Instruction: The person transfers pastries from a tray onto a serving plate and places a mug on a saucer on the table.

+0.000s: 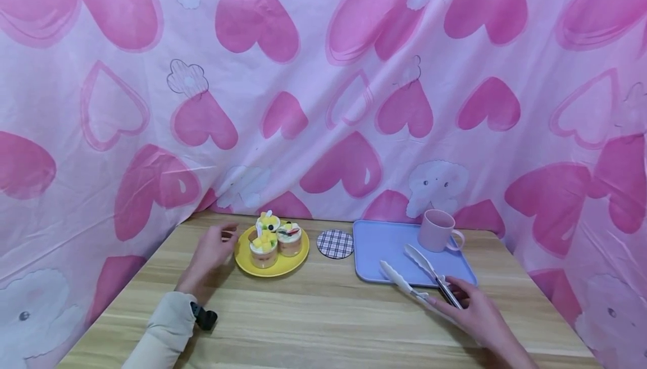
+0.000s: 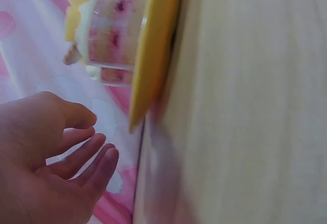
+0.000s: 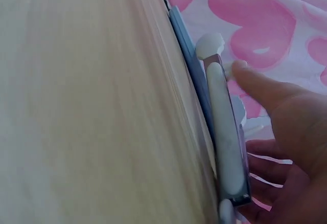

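My left hand [image 1: 213, 254] is beside a yellow plate [image 1: 290, 268], fingers loosely bent, holding nothing. Three clear cups of layered dessert stand on the plate; the front cup [image 1: 264, 250] has yellow fruit cubes on top. In the left wrist view, a gap separates the left fingertips from the plate rim [image 2: 148, 75]. At the right, my right hand [image 1: 477, 313] holds metal tongs [image 1: 397, 278] with pale tips, thumb on one arm and fingers by the other. The tongs' arms are spread over the blue tray's [image 1: 376, 240] front edge. Nothing lies between the tips.
On the tray's back right part stands a pink mug [image 1: 436, 231], its handle toward the right. A round checked coaster [image 1: 335, 244] lies between plate and tray. Behind the wooden table [image 1: 283, 324] hangs a pink heart-patterned cloth [image 1: 313, 77].
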`<state>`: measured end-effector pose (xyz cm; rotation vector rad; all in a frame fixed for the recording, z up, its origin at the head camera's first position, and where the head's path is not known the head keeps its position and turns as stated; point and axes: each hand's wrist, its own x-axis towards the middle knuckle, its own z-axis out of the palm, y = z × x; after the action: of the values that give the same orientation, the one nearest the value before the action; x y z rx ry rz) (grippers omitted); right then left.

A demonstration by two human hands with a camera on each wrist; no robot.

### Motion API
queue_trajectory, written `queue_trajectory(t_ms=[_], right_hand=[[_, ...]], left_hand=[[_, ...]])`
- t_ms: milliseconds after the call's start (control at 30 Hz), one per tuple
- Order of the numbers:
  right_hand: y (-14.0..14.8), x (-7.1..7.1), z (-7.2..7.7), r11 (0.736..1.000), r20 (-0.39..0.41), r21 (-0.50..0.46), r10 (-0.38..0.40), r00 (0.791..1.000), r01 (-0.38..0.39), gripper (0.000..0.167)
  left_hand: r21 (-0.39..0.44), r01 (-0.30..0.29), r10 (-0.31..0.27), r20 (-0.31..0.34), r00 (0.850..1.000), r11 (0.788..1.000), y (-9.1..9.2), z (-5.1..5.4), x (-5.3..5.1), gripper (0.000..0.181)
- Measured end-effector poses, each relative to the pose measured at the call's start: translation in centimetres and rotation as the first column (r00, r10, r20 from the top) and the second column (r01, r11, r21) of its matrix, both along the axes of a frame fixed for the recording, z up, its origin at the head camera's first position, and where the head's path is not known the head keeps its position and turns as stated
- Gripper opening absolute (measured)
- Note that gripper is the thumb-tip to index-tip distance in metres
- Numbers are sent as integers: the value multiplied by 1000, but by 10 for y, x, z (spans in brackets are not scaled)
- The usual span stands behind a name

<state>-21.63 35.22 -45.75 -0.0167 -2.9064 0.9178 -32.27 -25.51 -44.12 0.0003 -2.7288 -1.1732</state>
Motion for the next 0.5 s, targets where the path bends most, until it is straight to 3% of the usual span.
queue_trajectory(t_ms=[100, 200, 300, 433, 500], right_hand=[[3, -4, 5, 999, 29, -38, -14, 999, 15, 93], [7, -8, 11, 998, 35, -57, -16, 999, 18, 92], [12, -12, 17, 999, 16, -45, -19, 1000, 19, 91], [21, -21, 24, 1000, -44, -25, -14, 999, 13, 83], [26, -27, 26, 1000, -92, -11, -13, 996, 12, 77]], left_hand=[[13, -18, 19, -69, 997, 1000, 0, 6, 1, 45], [10, -55, 56, -182, 982, 998, 7, 13, 3, 41], [22, -80, 82, -319, 944, 997, 20, 22, 6, 37], [24, -48, 53, -486, 872, 999, 44, 34, 10, 31], [15, -11, 18, -518, 855, 1000, 59, 38, 14, 28]])
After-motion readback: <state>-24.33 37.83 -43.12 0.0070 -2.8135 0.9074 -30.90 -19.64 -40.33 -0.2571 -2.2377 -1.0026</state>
